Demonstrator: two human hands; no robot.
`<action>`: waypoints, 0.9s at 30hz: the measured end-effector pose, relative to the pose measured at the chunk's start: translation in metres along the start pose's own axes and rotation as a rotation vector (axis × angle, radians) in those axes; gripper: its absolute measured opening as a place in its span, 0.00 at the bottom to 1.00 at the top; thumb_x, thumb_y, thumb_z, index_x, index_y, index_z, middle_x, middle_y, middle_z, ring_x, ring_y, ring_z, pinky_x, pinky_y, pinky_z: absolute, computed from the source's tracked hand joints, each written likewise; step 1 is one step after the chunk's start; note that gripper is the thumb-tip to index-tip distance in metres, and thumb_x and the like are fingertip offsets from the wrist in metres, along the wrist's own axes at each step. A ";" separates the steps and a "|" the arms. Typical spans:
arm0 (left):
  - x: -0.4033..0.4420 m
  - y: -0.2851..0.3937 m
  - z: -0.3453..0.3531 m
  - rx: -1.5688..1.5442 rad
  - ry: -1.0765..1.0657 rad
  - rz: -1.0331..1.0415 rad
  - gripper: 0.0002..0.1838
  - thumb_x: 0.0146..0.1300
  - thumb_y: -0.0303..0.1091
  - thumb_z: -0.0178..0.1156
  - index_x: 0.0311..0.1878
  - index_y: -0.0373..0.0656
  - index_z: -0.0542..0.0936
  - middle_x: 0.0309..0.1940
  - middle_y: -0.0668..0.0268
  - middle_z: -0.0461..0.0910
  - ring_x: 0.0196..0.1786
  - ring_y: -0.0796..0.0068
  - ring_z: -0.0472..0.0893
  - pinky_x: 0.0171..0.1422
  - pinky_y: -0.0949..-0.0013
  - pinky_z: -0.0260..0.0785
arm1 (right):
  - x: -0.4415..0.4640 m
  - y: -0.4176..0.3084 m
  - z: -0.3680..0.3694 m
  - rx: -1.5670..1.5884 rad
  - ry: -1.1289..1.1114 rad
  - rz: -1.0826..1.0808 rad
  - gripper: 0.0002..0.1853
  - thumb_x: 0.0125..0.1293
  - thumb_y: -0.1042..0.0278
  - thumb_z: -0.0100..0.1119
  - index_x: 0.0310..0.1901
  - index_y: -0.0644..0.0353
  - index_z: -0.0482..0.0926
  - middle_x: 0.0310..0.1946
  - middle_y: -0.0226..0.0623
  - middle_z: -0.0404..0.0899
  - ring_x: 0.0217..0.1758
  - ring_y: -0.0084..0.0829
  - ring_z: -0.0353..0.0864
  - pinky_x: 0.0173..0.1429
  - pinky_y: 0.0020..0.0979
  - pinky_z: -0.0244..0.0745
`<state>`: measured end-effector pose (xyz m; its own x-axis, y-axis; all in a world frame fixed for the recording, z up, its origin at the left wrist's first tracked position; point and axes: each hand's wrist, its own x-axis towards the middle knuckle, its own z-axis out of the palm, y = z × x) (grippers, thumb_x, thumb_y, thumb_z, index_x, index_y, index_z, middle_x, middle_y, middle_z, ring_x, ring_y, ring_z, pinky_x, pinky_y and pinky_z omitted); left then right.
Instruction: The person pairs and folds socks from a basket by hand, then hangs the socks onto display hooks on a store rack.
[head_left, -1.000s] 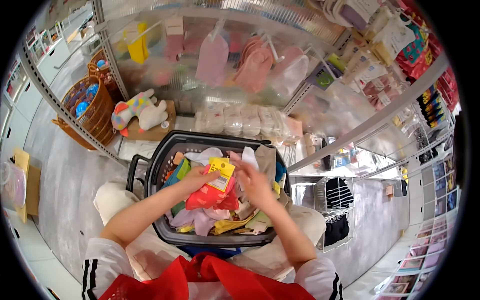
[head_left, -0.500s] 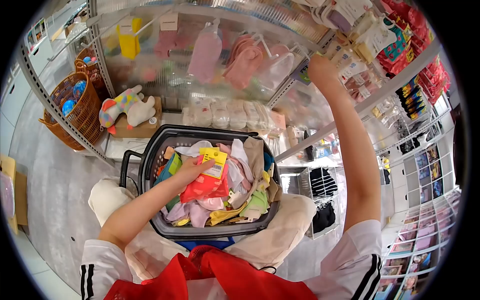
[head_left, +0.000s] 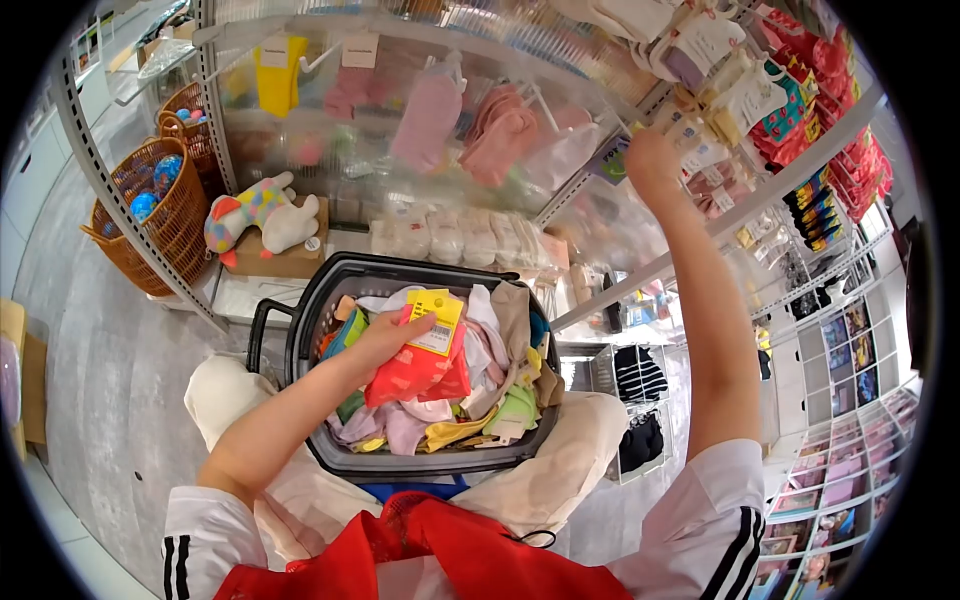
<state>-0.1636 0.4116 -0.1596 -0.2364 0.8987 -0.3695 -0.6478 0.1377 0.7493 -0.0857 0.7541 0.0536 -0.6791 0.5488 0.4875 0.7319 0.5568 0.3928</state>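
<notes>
My left hand (head_left: pixel 385 338) is closed on a pair of red patterned socks (head_left: pixel 420 375) with a yellow price tag (head_left: pixel 435 318), over a grey and black shopping basket (head_left: pixel 300 350). Loose socks and tags in pink, white, beige, green and yellow fill the basket, which rests at my lap. Up at the rack, my right hand (head_left: pixel 655 165) is closed, its fingertips mostly hidden from me. Beside it is a purple and green card (head_left: pixel 608 160); whether the hand holds this card, a hook or something else does not show.
Pink socks (head_left: pixel 498 135) and yellow socks (head_left: pixel 280 78) hang on hooks ahead. Below them lie wrapped white bundles (head_left: pixel 445 238). A spotted plush toy (head_left: pixel 262 220) sits on a cardboard box beside a wicker basket (head_left: pixel 150 215). A slanted metal bar (head_left: pixel 745 215) crosses near my right arm.
The view has shifted slightly, so the shelf and basket appear a little further right. The red socks remain in my left hand, and my right hand remains raised at the rack.
</notes>
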 end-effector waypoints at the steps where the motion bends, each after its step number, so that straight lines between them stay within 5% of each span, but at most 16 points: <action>1: -0.001 0.001 -0.001 -0.003 0.000 -0.004 0.17 0.58 0.38 0.56 0.45 0.36 0.72 0.36 0.62 0.78 0.35 0.76 0.79 0.38 0.75 0.72 | 0.003 0.006 0.001 0.040 0.005 0.026 0.11 0.51 0.71 0.45 0.31 0.63 0.77 0.32 0.50 0.77 0.37 0.47 0.78 0.41 0.41 0.72; 9: 0.003 -0.004 0.000 -0.013 -0.004 -0.015 0.16 0.58 0.38 0.56 0.44 0.36 0.73 0.36 0.62 0.78 0.34 0.76 0.79 0.38 0.74 0.73 | 0.010 0.035 0.000 0.192 0.010 0.069 0.11 0.48 0.72 0.47 0.31 0.68 0.76 0.30 0.57 0.76 0.38 0.52 0.76 0.43 0.42 0.71; 27: 0.008 -0.022 0.005 0.052 0.000 -0.132 0.15 0.58 0.38 0.57 0.43 0.37 0.73 0.35 0.63 0.78 0.33 0.76 0.79 0.35 0.74 0.73 | 0.004 0.045 0.011 0.282 -0.091 0.098 0.10 0.48 0.70 0.50 0.28 0.68 0.77 0.31 0.56 0.76 0.39 0.50 0.76 0.43 0.42 0.71</action>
<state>-0.1474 0.4178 -0.1764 -0.1513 0.8713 -0.4669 -0.6350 0.2764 0.7214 -0.0563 0.7884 0.0651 -0.6179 0.6545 0.4356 0.7582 0.6427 0.1098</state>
